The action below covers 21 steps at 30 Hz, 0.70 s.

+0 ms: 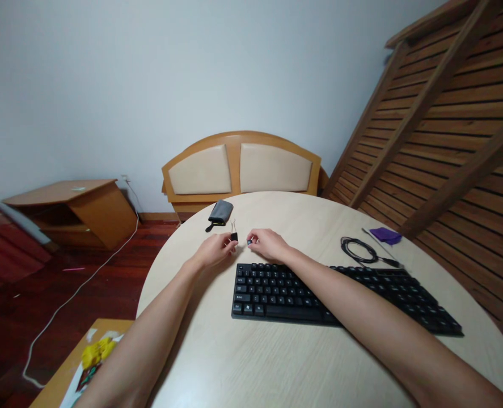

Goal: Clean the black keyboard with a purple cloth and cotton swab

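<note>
My left hand (217, 249) is above the table just past the keyboard's left end, its fingers closed on a small black clip (234, 236). Two thin wire arms stick up from the clip; its exact kind is too small to make out. A short way to the right, my right hand (269, 245) pinches a small dark piece (249, 242) that looks like a keycap, mostly covered by the fingers. The two hands are apart. Below them lies a black keyboard (289, 292), with my right forearm crossing over it and hiding part of its keys.
A grey pouch (221, 212) lies at the round table's (277, 362) far left edge. On the right are a coiled black cable (359, 249), a thin rod (376, 242) and a purple cloth (386, 235). Lower left, a low stand holds a yellow item (97, 351).
</note>
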Available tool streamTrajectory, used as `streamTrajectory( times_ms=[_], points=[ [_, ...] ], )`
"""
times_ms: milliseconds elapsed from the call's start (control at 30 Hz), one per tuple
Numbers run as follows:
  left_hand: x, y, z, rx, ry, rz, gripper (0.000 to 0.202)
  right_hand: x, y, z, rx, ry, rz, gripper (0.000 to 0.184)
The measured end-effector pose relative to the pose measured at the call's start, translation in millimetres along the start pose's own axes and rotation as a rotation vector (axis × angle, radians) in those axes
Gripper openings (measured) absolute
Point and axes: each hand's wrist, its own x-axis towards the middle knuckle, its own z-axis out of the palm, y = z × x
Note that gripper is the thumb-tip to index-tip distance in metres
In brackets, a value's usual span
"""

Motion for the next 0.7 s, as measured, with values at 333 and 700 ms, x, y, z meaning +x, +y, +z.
streamTrajectory(
  times_ms=[333,700],
  points=[
    [-3.2,8.3,-0.8,0.078,0.025,-0.062,0.03,64.2,13.7,0.1,-0.242,-0.056,0.127,0.023],
    [-2.7,7.2,0.7,0.053,0.042,-0.049,0.031,107.0,25.2,13.4,-0.288,-0.017,0.187,0.024]
  ],
)
